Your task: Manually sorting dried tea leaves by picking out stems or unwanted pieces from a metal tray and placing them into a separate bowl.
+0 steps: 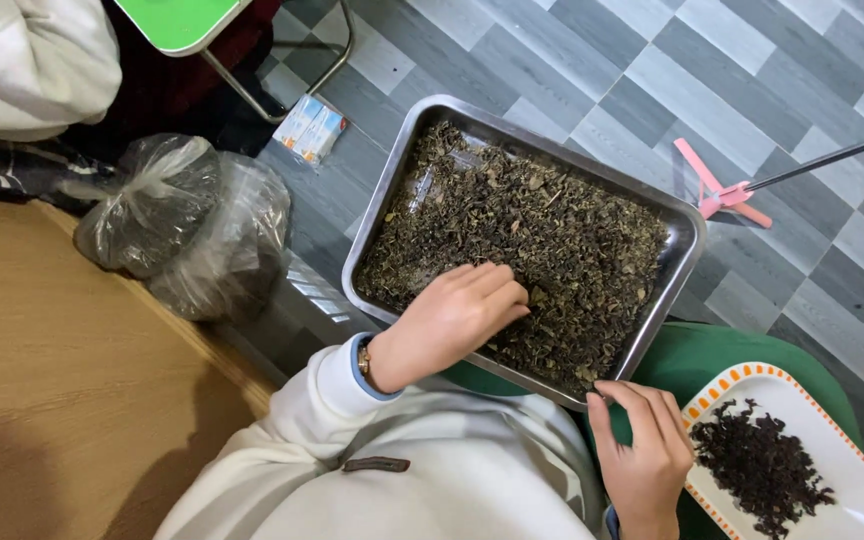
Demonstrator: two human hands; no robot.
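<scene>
I saw dark olive-brown leaves [542, 240] in a silver tray [687, 245], darker leaves on a white plate [852, 470] edged with orange dashes, and a grey chevron-patterned floor [752, 90].

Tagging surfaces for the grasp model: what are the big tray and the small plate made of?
Tray: looks like stainless steel, brushed silver with soft glare on the rolled rim. Plate: glossy white with orange rim marks; melamine or glazed ceramic, can't tell which. Left hand rests on the dried leaves; right hand pinches the tray's near edge.
</scene>
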